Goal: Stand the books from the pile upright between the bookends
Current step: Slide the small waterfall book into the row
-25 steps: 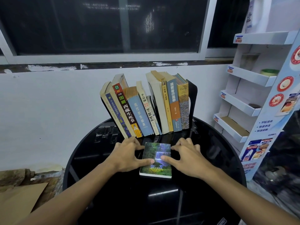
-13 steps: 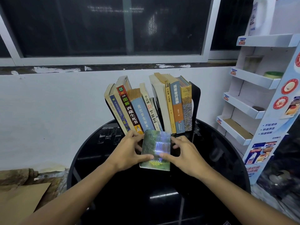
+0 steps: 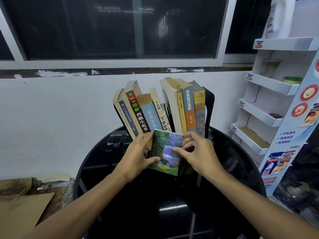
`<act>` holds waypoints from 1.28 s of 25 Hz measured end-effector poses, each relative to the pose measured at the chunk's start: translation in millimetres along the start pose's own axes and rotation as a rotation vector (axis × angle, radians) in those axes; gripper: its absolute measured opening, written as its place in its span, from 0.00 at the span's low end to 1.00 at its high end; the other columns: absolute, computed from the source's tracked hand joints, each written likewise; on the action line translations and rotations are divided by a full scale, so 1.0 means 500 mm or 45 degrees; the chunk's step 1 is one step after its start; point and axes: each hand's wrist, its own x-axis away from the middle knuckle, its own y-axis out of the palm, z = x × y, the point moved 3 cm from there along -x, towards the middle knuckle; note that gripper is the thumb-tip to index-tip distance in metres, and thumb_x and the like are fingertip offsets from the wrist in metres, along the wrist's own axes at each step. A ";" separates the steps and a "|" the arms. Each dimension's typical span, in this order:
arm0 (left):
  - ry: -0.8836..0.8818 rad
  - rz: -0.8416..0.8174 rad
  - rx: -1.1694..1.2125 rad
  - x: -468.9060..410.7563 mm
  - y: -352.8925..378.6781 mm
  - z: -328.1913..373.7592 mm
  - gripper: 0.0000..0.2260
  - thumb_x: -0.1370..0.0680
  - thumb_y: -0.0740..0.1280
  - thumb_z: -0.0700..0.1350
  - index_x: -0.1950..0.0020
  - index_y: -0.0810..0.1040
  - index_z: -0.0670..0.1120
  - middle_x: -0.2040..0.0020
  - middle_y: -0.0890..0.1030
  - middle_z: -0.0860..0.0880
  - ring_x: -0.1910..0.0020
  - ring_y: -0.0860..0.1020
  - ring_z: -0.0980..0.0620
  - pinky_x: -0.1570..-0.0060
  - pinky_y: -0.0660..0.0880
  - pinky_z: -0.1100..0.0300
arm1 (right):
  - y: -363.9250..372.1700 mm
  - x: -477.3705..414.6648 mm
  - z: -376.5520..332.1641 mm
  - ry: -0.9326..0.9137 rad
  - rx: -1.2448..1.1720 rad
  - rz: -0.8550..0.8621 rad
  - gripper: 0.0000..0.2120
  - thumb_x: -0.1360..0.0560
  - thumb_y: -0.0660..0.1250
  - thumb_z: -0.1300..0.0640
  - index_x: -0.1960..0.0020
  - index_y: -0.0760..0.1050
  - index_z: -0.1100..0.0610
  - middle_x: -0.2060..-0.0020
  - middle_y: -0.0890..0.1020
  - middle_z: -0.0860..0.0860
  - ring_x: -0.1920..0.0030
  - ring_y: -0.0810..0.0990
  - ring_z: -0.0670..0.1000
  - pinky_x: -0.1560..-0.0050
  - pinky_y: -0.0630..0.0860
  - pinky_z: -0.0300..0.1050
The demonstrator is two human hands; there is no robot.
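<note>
A small book with a green waterfall cover [image 3: 165, 150] is tilted up off the round black table [image 3: 110, 169], held from both sides. My left hand [image 3: 138, 156] grips its left edge and my right hand [image 3: 196, 152] grips its right edge, thumbs on the cover. Right behind it stands a row of several books [image 3: 179, 107] between two black bookends; the right bookend [image 3: 209, 107] is plain to see, the left one [image 3: 119, 116] mostly hidden. The left books lean left, leaving a narrow gap in the middle of the row.
A white wall and a dark window are behind the table. A white cardboard display shelf [image 3: 269, 104] stands at the right, close to the table's rim. Brown cardboard [image 3: 22, 213] lies on the floor at the lower left.
The small book lay flat on the table; both hands have lifted its far edge and carried it toward the row of books.
</note>
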 end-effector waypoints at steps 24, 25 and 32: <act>0.140 0.131 -0.580 -0.227 -0.084 0.091 0.31 0.20 0.70 0.48 0.21 0.62 0.40 0.22 0.66 0.41 0.23 0.64 0.43 0.25 0.63 0.50 | -0.070 -0.010 -0.060 -0.297 0.078 0.144 0.13 0.28 0.77 0.59 0.51 0.74 0.53 0.64 0.78 0.50 0.60 0.77 0.48 0.59 0.76 0.30; 0.147 0.136 -0.600 -0.231 -0.084 0.087 0.28 0.21 0.71 0.48 0.25 0.67 0.39 0.27 0.72 0.40 0.28 0.70 0.41 0.29 0.70 0.48 | -0.072 -0.014 -0.064 -0.308 0.078 0.156 0.13 0.28 0.77 0.59 0.51 0.74 0.54 0.64 0.78 0.50 0.60 0.77 0.48 0.60 0.76 0.30; 0.126 0.239 -0.577 -0.237 -0.097 0.073 0.19 0.23 0.74 0.42 0.36 0.75 0.39 0.39 0.80 0.40 0.39 0.78 0.40 0.42 0.78 0.43 | -0.073 -0.064 -0.094 -0.377 0.124 0.204 0.12 0.27 0.77 0.59 0.51 0.74 0.54 0.66 0.77 0.47 0.64 0.78 0.48 0.60 0.76 0.34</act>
